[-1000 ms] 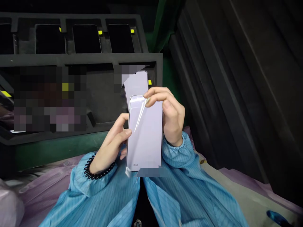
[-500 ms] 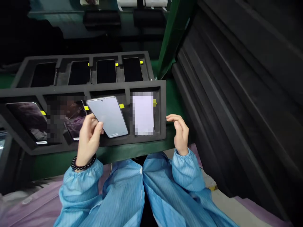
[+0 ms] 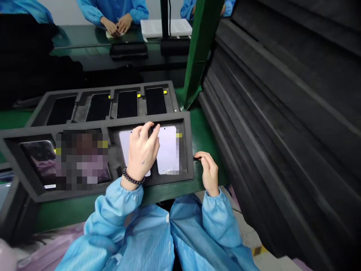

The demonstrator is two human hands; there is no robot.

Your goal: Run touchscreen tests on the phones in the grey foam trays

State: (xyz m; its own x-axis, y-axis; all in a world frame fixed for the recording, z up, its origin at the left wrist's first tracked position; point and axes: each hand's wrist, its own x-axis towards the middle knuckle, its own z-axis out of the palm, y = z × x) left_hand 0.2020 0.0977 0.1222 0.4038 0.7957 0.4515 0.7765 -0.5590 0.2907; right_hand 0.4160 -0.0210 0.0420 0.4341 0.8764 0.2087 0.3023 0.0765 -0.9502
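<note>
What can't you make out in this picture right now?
Head view:
Much of the left lit phone: covered by the left hand.
Phone second from left in the front tray: mostly pixelated.
Lettering on the label of the right lit phone: too small, partly pixelated.
Head of the central co-worker: cut off by top edge.

Blue coat [image 3: 146, 237], 1 black coiled bracelet [image 3: 132, 180].
</note>
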